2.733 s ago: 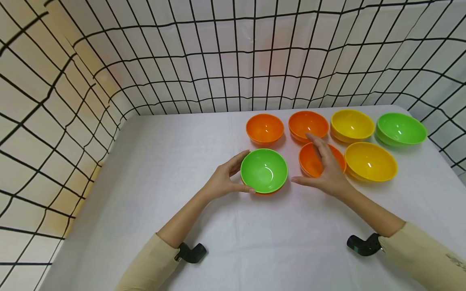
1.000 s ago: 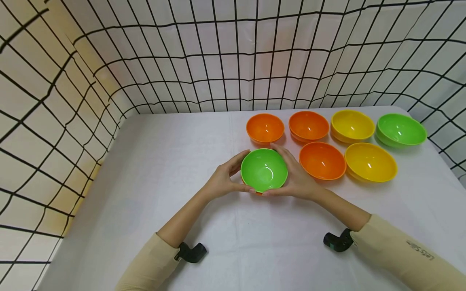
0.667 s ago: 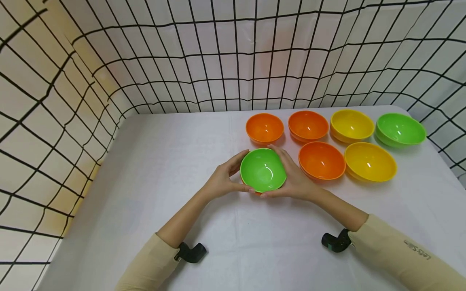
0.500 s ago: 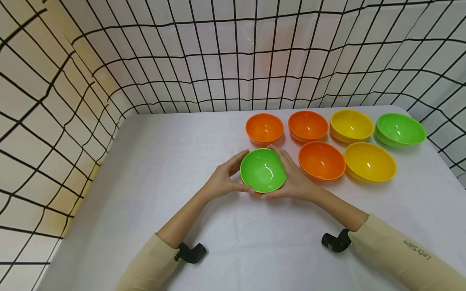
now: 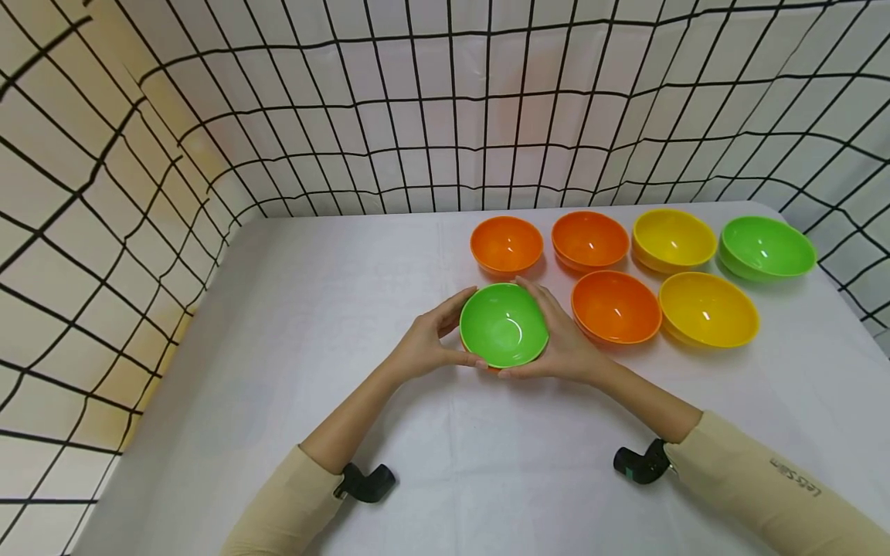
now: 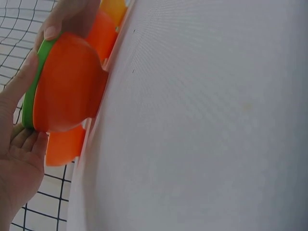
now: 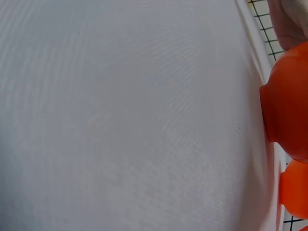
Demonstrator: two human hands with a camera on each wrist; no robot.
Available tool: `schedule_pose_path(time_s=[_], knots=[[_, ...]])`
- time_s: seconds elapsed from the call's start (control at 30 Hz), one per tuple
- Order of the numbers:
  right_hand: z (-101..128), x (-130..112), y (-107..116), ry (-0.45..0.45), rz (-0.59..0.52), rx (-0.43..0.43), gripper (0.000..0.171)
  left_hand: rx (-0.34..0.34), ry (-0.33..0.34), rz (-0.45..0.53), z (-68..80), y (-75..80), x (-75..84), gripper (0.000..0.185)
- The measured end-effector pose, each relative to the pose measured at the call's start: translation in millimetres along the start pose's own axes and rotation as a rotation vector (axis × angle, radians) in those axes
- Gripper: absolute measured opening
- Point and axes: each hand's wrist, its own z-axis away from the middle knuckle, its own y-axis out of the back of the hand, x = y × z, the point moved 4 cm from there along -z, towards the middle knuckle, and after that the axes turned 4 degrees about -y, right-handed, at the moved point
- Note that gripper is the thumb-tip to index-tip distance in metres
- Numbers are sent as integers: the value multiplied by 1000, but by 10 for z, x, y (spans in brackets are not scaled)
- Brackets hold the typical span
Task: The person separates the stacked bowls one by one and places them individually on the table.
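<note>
Presently, item: round green plastic bowl (image 5: pixel 504 325) nested in an orange plastic bowl (image 6: pixel 67 91), just left of a lone orange bowl (image 5: pixel 616 306), left hand (image 5: pixel 424 340) and right hand (image 5: pixel 566 344) gripping its rim; probably light, rigid, smooth; best held at opposite rims.

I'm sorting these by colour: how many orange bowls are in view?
4: two at the back, one mid-row, one nested under the green bowl. More could be hidden.

Your right sleeve (image 5: pixel 779 483), at 4 o'clock, carries small print reading roughly "Let's Slim"; you'll find no other readable text.
</note>
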Motion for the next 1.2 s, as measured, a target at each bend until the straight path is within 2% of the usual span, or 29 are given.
schedule_pose_path(time_s=[0.3,0.53,0.63,0.7,0.93,1.2], knots=[[11,29,-8,-26,-36,1,113,-25,22,-8,1,-2,14,100],[10,41,-6,-69,-87,9,110,-49,30,-19,47,31,336,95],[9,42,3,-84,-106,20,109,-51,31,-24,41,37,352,95],[8,48,10,-84,-120,25,109,-49,25,-23,38,39,342,95],[-7,235,19,-62,-154,29,114,-24,7,-23,-19,23,24,99],[17,315,50,-33,-159,40,114,-34,-53,-71,-22,26,13,97]])
